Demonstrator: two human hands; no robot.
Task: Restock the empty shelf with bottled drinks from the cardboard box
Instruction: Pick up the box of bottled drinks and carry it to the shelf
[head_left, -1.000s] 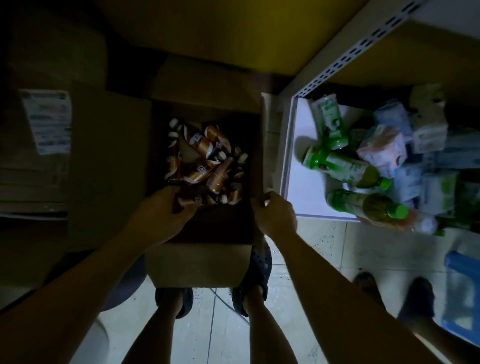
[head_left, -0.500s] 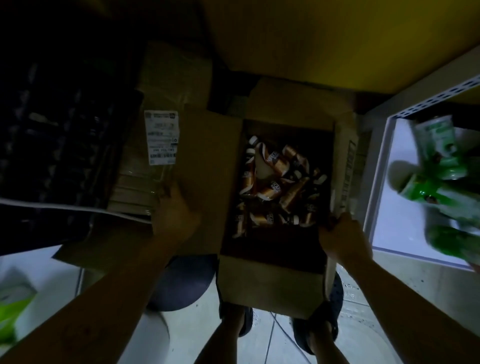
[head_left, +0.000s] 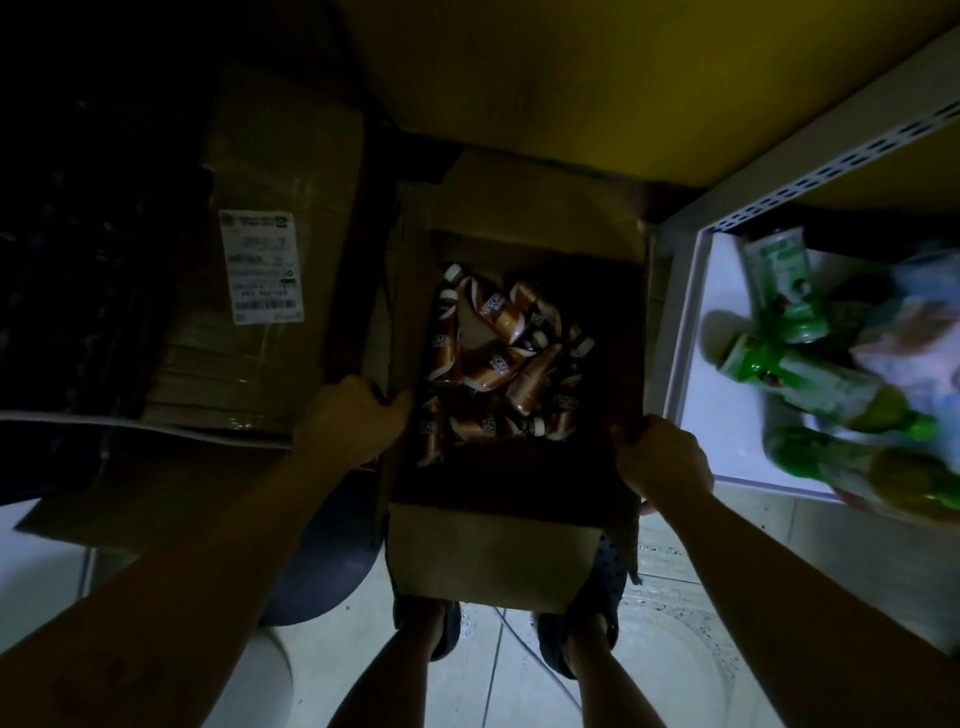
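An open cardboard box (head_left: 488, 561) stands on the floor in front of my feet. Several brown bottled drinks (head_left: 493, 358) with white caps lie jumbled inside it. My left hand (head_left: 348, 421) grips the box's left wall, fingers curled over the edge. My right hand (head_left: 662, 457) grips the right wall the same way. To the right is the white bottom shelf (head_left: 696, 374) of a metal rack, with green bottles (head_left: 810, 384) lying on it.
A flattened cardboard box with a white label (head_left: 260, 267) lies at the left, beside a dark crate (head_left: 78, 270). A dark round stool (head_left: 322, 561) sits under my left forearm. Light packets (head_left: 914, 332) crowd the shelf's right part. The floor is pale tile.
My left hand moved from the flat cardboard on the left to the box's left wall and took hold. My right hand kept its grip. The view swung slightly right.
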